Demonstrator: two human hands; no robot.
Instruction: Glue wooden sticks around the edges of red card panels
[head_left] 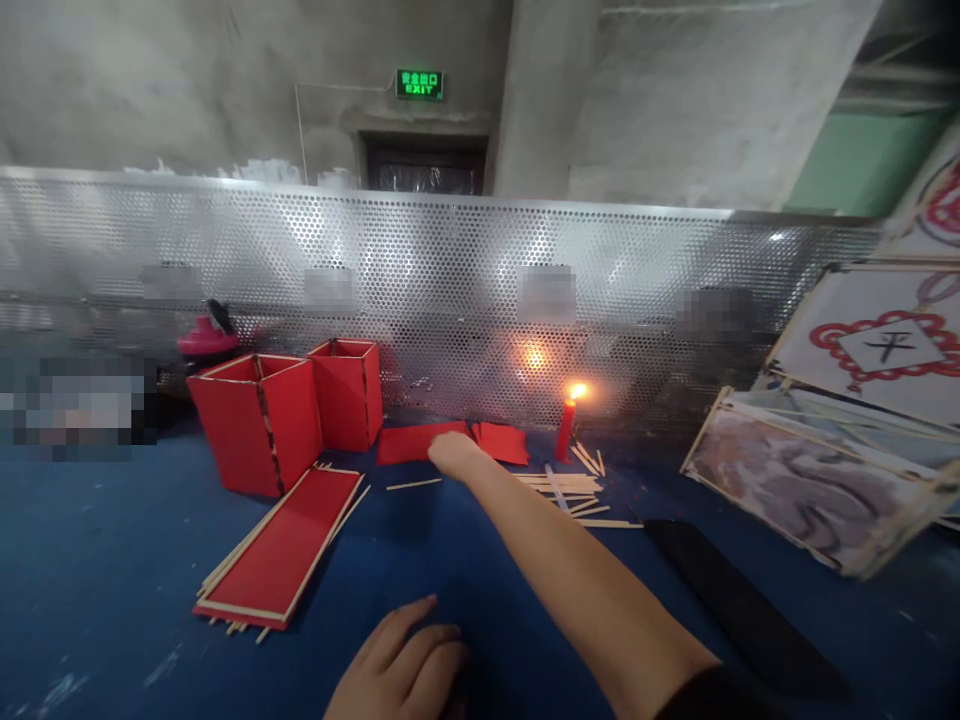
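My right hand (454, 455) reaches to the red paper sheets (411, 443) near the perforated metal panel; its fingers are curled down and mostly hidden from view. A thin wooden stick (414, 484) lies just in front of it. My left hand (409, 660) is low in the view above the blue table, fingers loosely bent and apart, with nothing visible in it. To the left lies a flat red panel (289, 545) framed with wooden sticks. A lit red candle (566, 428) stands upright right of the paper, beside a pile of sticks (562, 487).
Two red box frames (255, 425) stand at the back left, before a pink-lidded bottle (207, 335). The perforated metal panel (450, 290) borders the blue table (97, 560). A black flat item (735, 600) and painted paper lanterns (802, 480) are at the right.
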